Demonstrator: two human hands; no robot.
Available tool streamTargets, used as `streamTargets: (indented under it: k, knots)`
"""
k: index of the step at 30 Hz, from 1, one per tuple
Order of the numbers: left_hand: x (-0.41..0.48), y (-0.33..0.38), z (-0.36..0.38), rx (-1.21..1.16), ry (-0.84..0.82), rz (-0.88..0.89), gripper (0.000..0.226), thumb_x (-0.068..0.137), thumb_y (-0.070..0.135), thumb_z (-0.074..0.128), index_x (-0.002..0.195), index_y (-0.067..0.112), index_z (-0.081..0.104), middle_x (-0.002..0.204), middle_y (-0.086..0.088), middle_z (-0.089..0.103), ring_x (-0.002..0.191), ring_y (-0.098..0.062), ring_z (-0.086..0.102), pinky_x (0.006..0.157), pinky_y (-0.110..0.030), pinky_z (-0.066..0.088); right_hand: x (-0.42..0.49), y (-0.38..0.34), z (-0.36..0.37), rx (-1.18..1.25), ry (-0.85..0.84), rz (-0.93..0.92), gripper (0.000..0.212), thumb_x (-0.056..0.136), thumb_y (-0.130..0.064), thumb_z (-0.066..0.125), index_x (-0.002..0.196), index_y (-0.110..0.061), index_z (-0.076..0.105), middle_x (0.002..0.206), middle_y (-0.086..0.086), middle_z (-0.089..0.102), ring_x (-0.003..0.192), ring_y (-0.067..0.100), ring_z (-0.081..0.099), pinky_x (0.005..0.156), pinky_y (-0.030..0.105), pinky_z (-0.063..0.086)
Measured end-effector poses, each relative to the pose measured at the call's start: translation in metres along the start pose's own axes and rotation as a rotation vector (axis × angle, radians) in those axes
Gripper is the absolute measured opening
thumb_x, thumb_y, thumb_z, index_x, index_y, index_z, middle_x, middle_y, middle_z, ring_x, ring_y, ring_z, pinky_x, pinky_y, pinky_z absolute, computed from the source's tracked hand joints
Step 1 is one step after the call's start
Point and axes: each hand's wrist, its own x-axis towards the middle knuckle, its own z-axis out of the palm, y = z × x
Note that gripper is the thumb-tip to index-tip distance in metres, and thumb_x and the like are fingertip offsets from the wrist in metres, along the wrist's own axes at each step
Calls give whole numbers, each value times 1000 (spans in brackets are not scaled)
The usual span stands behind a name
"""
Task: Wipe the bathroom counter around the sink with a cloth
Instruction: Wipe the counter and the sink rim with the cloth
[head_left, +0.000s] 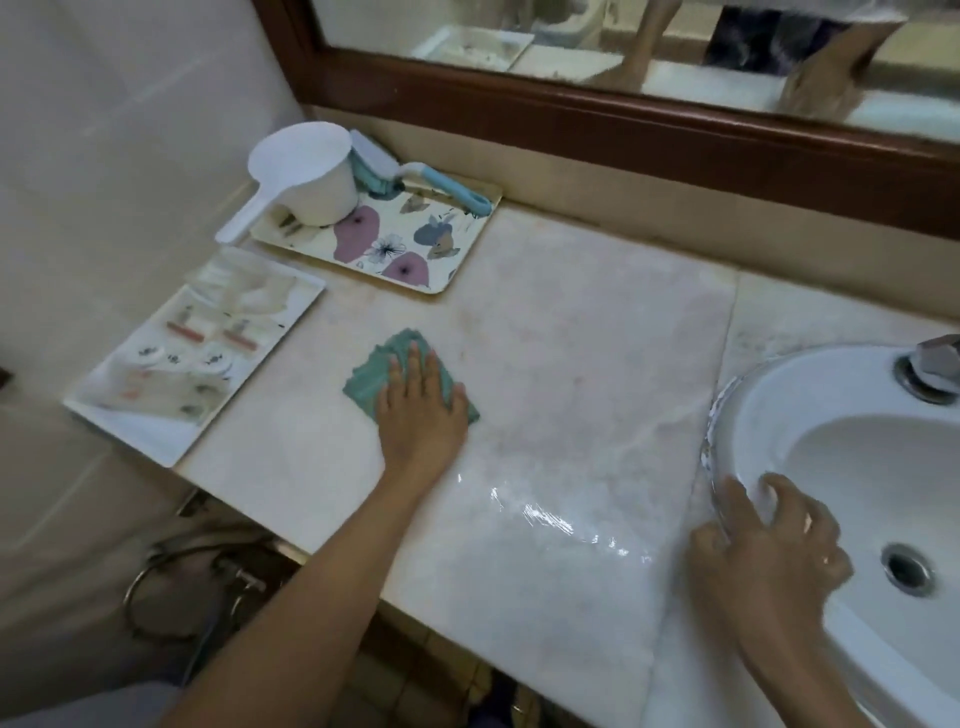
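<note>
You have a glossy, wet-looking marble counter (571, 364), a soft teal cloth (374, 379), a smooth white, perhaps ceramic, sink (810, 415), and a metal drain (908, 567).

Your teal cloth (371, 371) is down flat on the pale marble tabletop (571, 364), well left of the white sink (779, 395).
It's rumpled and pressed under your left hand (421, 410), its edges showing beyond the straight fingers (414, 358). The veined tabletop shines wet toward its front edge, and the round sink is set into it at the right.
</note>
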Motion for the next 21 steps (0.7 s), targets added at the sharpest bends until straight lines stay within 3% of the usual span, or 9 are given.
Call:
streamTargets:
  k: [5, 9, 12, 17, 19, 21]
  knots:
    - [-144, 36, 25, 7, -19, 371, 63, 98, 52, 25, 154, 24, 19, 163, 6, 6, 150, -17, -1, 116, -38, 8, -24, -28, 24, 123, -17, -249, 50, 70, -29, 44, 110, -9, 67, 126, 21, 53, 118, 40, 44, 90, 59, 39]
    - [-117, -18, 5, 118, -108, 679, 63, 98, 56, 25, 154, 28, 18, 163, 9, 4, 150, -14, -3, 119, -34, 7, -45, -35, 37, 51, -112, -382, 48, 64, -24, 60, 111, -15, 64, 123, 18, 55, 113, 35, 50, 83, 55, 44]
    - [-34, -52, -10, 119, -92, 487, 68, 95, 57, 17, 155, 25, 16, 163, 4, 5, 150, -19, 0, 120, -42, 13, -48, -35, 38, 33, -120, -386, 51, 57, -19, 73, 107, -25, 63, 121, 9, 55, 114, 21, 44, 83, 49, 40]
    - [53, -25, -15, 70, -61, 93, 65, 100, 50, 20, 155, 20, 7, 163, -1, -5, 150, -25, -7, 119, -44, 4, -43, -46, 36, 83, -25, -322, 36, 62, -29, 55, 96, -32, 65, 112, 4, 62, 109, 13, 45, 80, 53, 43]
    - [38, 8, -5, 23, -63, 117, 64, 100, 48, 19, 155, 18, 5, 163, -3, -7, 149, -26, -9, 120, -47, 3, -42, -50, 38, 96, -7, -287, 36, 65, -37, 44, 90, -31, 68, 108, 5, 64, 107, 12, 46, 79, 53, 44]
    - [-8, 31, 9, -18, -85, 292, 65, 99, 48, 24, 155, 19, 9, 163, 0, -4, 150, -24, -8, 120, -46, 3, -41, -52, 40, 89, -14, -243, 41, 65, -41, 39, 89, -31, 71, 108, 4, 66, 106, 13, 50, 81, 49, 41]
